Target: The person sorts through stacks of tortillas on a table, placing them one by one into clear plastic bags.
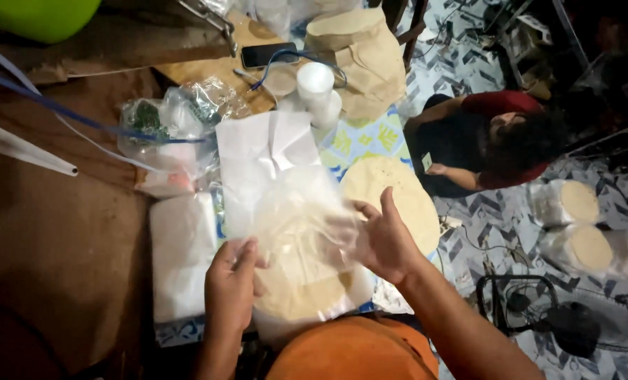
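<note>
My left hand (231,280) pinches the near left edge of a clear plastic bag (296,218). My right hand (383,238) grips the bag's right side, fingers spread against the film. Under and inside the bag lies a stack of round pale tortillas (301,292); I cannot tell how far in it is. The bag rests over white paper sheets (264,151) on the table. A second stack of tortillas (391,188) lies just beyond my right hand.
A folded white stack (182,257) lies left of my hands. Behind stand a plastic bag of items (165,130), a white cup (315,81), a phone (268,54) and a paper-wrapped stack (366,49). A person (493,141) sits on the floor right, near bagged tortilla stacks (574,225) and a fan (574,320).
</note>
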